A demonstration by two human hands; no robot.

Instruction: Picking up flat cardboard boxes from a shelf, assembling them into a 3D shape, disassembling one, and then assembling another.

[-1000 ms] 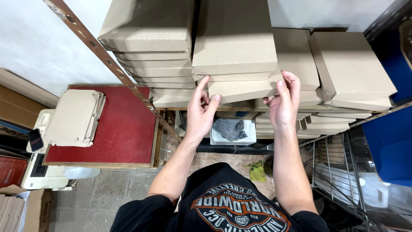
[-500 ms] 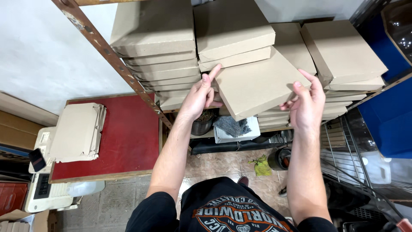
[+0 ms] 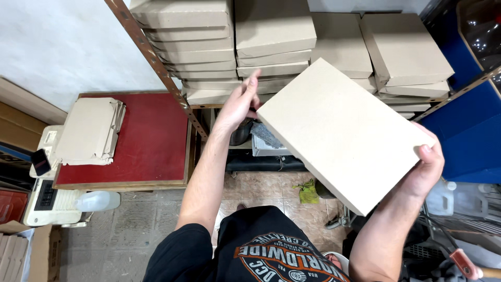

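Flat tan cardboard box [image 3: 342,133] held tilted in mid-air, clear of the shelf [image 3: 156,65], its far corner near the stacks of like boxes [image 3: 271,42]. Right hand [image 3: 425,169] curled round near right edge, thumb on top face, remaining fingers hidden beneath; likely bearing most of the weight. Left hand [image 3: 241,102] at far left corner, fingers loosely extended and together, touching the edge rather than gripping; seemingly steadying. Tilt probably from one-sided support. Left of shelf, red surface [image 3: 151,141] carrying a pile of flattened cartons [image 3: 91,130]. Below: tiled floor [image 3: 261,185], green rag [image 3: 308,192].
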